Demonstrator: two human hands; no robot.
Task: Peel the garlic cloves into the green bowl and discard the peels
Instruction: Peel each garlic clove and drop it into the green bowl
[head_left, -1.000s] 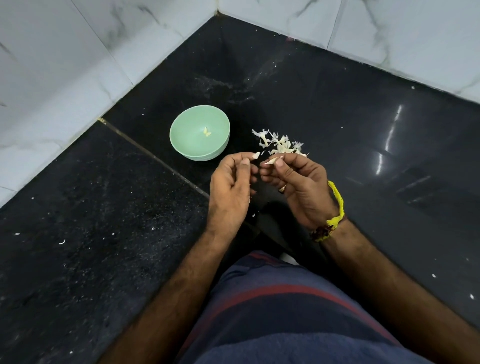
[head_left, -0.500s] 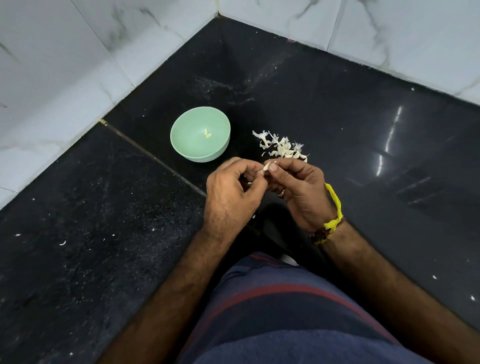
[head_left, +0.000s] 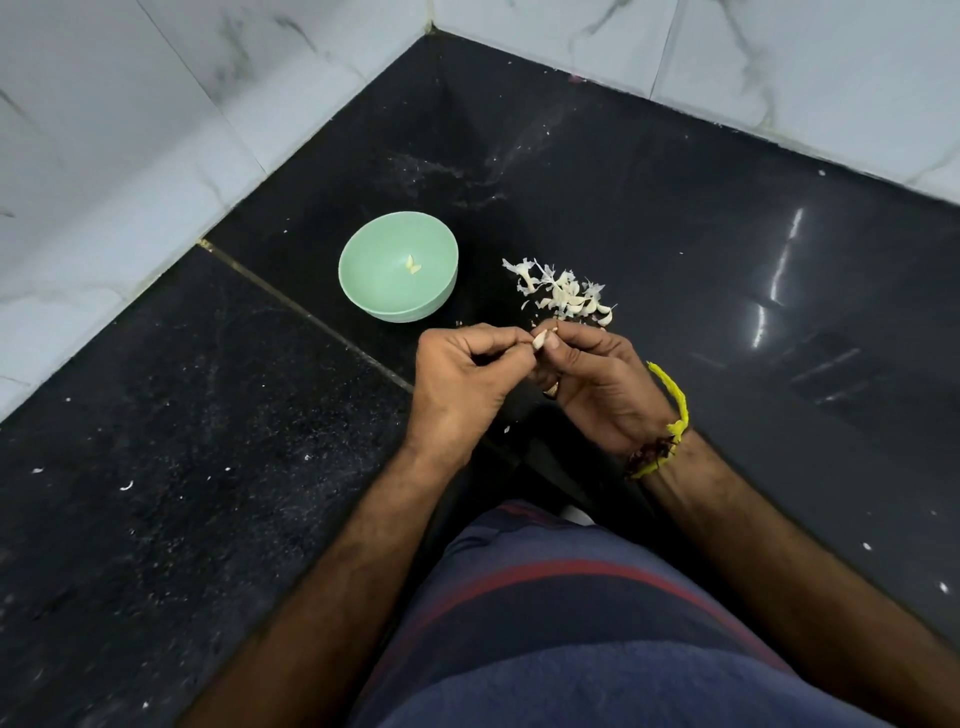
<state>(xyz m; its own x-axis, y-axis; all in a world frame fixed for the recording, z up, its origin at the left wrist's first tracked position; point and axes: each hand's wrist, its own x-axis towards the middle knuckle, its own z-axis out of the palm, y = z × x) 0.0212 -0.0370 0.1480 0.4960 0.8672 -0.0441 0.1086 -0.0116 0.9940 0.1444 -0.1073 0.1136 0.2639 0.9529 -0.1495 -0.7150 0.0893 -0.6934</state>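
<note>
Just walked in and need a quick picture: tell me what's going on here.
A person is peeling a garlic clove over a black counter, pinching it between the left hand and right hand. The green bowl holds a small pale piece or two. A pile of garlic and peels lies beside the bowl.

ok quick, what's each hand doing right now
Left hand: fingers curled, pinching the garlic clove.
Right hand: fingers curled, pinching the same clove from the other side.
</note>
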